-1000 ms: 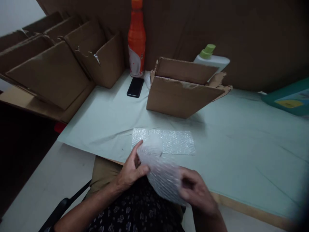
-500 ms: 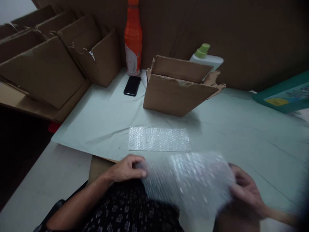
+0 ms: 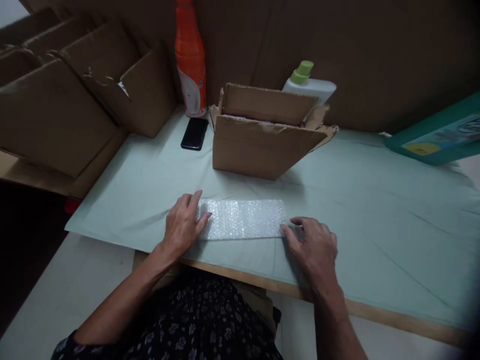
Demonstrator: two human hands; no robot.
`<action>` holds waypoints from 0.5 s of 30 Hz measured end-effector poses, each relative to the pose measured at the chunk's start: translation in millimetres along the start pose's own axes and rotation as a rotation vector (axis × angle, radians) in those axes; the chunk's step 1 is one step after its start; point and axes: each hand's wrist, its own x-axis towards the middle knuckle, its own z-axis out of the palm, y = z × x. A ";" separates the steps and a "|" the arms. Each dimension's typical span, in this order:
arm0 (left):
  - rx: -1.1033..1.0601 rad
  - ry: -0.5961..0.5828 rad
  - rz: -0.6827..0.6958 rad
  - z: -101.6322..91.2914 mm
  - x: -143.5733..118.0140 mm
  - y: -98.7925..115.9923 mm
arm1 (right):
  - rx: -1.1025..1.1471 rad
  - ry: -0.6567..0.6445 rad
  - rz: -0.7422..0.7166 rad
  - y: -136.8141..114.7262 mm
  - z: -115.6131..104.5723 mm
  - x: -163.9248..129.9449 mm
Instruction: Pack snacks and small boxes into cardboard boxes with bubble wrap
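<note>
A flat rectangle of bubble wrap (image 3: pixel 242 219) lies near the table's front edge, its long side running left to right. My left hand (image 3: pixel 182 220) rests over its left end, thumb on the wrap and fingers stretched out. At the right end is my right hand (image 3: pixel 313 245), fingers apart, with the thumb tip touching the wrap's corner. Neither hand grips it. Whether this is one sheet or several layers I cannot tell. Behind it stands an open cardboard box (image 3: pixel 251 147) with raised flaps; a sliver of something purplish shows inside.
A black phone (image 3: pixel 194 134) lies left of the box, before an orange bottle (image 3: pixel 190 65). Larger cardboard boxes (image 3: pixel 48 115) fill the left side. A white bottle with a green cap (image 3: pixel 303 75) stands behind the box. At the right lies a teal bottle (image 3: pixel 438 135) on the pale green cloth (image 3: pixel 375 210).
The bubble wrap piece held between both hands has come down onto the table over the other piece. Both hands have moved forward and their fingers have opened.
</note>
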 end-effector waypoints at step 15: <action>-0.045 -0.101 0.440 27.1 -13.6 -3.0 | 0.127 -0.033 -0.132 13.7 14.7 -12.7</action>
